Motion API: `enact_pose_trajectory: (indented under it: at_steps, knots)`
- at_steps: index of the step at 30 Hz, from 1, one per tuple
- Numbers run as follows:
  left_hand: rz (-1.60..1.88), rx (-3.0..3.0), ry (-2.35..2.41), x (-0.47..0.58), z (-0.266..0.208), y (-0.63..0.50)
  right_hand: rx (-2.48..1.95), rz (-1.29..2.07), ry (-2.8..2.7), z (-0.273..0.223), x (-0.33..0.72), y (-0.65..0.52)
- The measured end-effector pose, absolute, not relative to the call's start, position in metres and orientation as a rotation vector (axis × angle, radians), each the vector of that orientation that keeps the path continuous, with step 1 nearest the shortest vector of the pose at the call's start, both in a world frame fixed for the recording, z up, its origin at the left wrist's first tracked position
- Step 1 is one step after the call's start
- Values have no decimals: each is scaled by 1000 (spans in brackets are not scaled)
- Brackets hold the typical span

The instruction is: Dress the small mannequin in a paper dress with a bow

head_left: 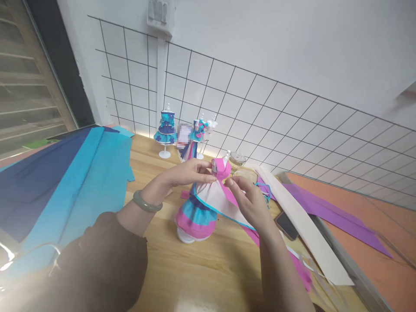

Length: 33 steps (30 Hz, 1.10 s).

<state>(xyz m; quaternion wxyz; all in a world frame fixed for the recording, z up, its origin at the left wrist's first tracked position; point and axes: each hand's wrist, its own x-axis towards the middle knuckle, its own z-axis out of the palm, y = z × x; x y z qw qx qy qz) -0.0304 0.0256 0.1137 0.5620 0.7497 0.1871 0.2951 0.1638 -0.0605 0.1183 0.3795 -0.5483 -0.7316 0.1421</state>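
Note:
A small dress-form mannequin (pixel 226 157) stands upright in front of me, with a pink band (pixel 222 169) wrapped about its chest. Its layered skirt (pixel 197 216) is blue and pink. Over the skirt hangs a piece of white fabric (pixel 211 193) with a blue edge, spreading to the right. At the waist, my left hand (pixel 191 172) is closed, pinching the white fabric between thumb and fingers. My right hand (pixel 248 197) is closed on the other side of the waist, fingertips together beside the pink cloth. What those fingertips hold is hidden.
Behind are dressed mannequins, one in blue (pixel 167 128). Blue fabric (pixel 97 173) covers the left side. To the right lie a phone (pixel 286 225), a long white strip (pixel 305 221) and purple fabric (pixel 338 219). A black wire grid (pixel 212 93) lines the wall.

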Motion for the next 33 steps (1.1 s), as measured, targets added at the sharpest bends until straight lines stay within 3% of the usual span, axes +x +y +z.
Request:
enact_pose_trajectory:
  at_steps: [4, 12, 21, 33]
  knots:
    - [672, 1712, 343, -29, 114, 24, -1408, 753, -1940, 117, 169, -55]
    - [713, 1697, 330, -28, 113, 21, -1363, 1033, -1769, 116, 168, -60]
    - [755, 1742, 293, -22, 110, 24, -1418, 499, -1828, 120, 158, -68]
    - [794, 1841, 331, -15, 107, 20, -1449, 480, -1824, 112, 160, -65]
